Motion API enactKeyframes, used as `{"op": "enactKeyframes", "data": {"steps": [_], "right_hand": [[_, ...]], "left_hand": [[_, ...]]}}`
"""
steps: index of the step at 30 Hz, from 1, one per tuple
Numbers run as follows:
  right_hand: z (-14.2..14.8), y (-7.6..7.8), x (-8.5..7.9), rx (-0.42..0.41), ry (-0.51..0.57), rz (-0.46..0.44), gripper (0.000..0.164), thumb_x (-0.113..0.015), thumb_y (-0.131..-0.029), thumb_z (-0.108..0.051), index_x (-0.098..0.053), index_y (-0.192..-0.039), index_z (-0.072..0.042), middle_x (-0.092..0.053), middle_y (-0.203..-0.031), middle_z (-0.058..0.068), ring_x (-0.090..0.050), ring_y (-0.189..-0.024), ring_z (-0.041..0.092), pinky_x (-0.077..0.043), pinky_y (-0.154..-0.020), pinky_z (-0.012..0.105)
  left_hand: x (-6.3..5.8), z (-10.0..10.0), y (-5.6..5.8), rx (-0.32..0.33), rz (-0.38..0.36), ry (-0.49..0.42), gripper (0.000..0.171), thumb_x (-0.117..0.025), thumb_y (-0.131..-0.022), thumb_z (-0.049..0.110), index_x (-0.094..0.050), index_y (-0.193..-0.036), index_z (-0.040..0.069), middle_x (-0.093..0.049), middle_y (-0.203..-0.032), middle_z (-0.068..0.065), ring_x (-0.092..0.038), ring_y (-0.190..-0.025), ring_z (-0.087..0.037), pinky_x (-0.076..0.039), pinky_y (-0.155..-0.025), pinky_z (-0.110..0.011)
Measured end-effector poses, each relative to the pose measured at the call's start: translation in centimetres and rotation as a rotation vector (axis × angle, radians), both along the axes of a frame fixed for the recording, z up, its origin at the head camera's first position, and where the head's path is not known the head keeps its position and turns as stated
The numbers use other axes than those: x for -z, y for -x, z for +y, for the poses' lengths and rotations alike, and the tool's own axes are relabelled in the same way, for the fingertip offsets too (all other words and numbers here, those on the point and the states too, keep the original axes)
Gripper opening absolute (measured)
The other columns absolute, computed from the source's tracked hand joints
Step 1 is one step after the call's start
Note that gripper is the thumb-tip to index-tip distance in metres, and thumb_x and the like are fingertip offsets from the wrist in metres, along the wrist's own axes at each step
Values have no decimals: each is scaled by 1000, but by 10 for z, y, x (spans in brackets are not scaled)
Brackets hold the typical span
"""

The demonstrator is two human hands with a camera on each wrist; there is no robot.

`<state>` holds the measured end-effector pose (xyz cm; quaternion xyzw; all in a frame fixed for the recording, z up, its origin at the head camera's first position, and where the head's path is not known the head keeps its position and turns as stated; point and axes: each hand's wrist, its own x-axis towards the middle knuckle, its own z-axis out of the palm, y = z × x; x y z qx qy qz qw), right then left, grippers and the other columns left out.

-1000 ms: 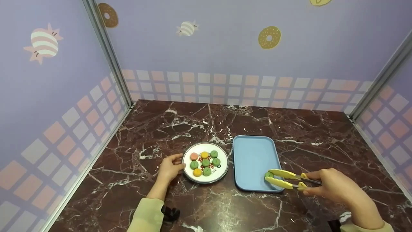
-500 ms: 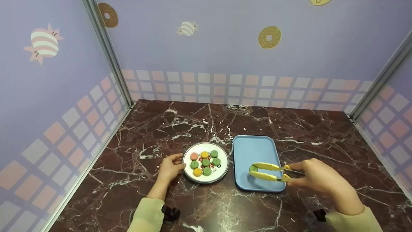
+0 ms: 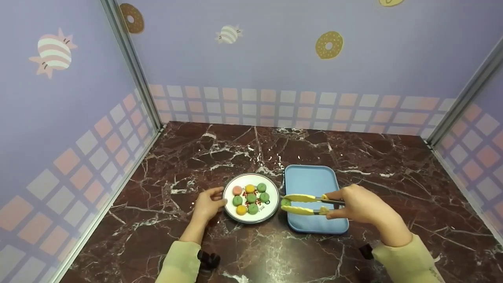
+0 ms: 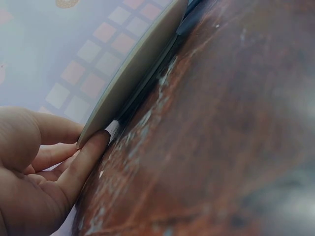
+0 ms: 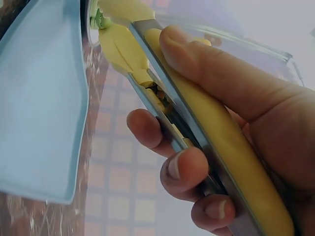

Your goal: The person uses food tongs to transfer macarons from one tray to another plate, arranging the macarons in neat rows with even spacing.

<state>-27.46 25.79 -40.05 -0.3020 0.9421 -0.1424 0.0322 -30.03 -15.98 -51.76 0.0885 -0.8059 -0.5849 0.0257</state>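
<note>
My right hand holds yellow-tipped metal tongs, thumb on one arm and fingers curled round the other. Between the tong tips is a small green round piece, over the left edge of the blue tray and close to the plate's right rim. My left hand grips the left rim of a white round plate, its thumb and fingers at the edge in the left wrist view. On the plate lie several small round pieces: green, yellow-orange and one pink.
Plate and tray stand side by side on a dark red marbled table. Patterned lilac panels enclose the back and both sides. No other piece shows on the tray.
My right hand has moved left with the tongs, carrying the green piece from the tray's lower right to its left edge. The left hand and plate have stayed put.
</note>
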Motion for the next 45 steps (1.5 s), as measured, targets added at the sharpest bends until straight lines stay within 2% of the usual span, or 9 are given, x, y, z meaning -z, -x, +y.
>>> {"op": "enactKeyframes", "data": {"steps": [5, 12, 21, 30, 34, 45], "right_hand": [[-16, 6, 4, -25, -18, 26, 50, -85, -81, -43, -78, -121, -14, -80, -108, 3, -71, -80, 15, -59, -68, 34], [-34, 13, 7, -61, -18, 9, 44, -86, -81, -40, -79, -117, -17, -81, -102, 0, -67, -73, 9, -54, -62, 29], [-48, 21, 10, -99, -38, -17, 44, -85, -83, -38, -78, -120, -16, -80, -109, 4, -74, -84, 21, -62, -69, 35], [-56, 24, 7, -84, -54, -63, 48, -85, -82, -40, -77, -123, -16, -80, -110, 5, -68, -75, 11, -53, -63, 27], [-59, 26, 4, -73, -64, -73, 48, -86, -82, -39, -77, -122, -15, -80, -109, 6, -69, -77, 13, -56, -65, 29], [-57, 27, 6, -78, -61, -76, 48, -85, -82, -40, -77, -123, -16, -80, -108, 6, -69, -75, 11, -57, -64, 30]], "left_hand": [[0, 1, -1, 4, 0, -8, 49, -70, -85, -7, -61, -133, -11, -67, -123, -32, -70, -108, -36, -68, -74, -34], [-3, 1, -2, 15, 4, 14, 49, -70, -86, -7, -61, -134, -12, -67, -124, -32, -70, -112, -40, -68, -75, -36], [-3, 1, -2, 19, 10, 1, 49, -70, -85, -7, -61, -133, -13, -67, -124, -33, -70, -112, -41, -68, -77, -36], [-1, 0, -1, 8, 9, -30, 49, -70, -84, -9, -60, -133, -14, -66, -124, -34, -69, -112, -41, -69, -77, -36], [-1, 0, -1, 11, 9, -45, 50, -69, -84, -9, -60, -133, -14, -65, -124, -35, -69, -112, -40, -69, -78, -37], [-2, 0, -1, 14, 15, -16, 49, -70, -85, -6, -61, -133, -12, -67, -124, -33, -70, -113, -40, -68, -75, -34]]}}
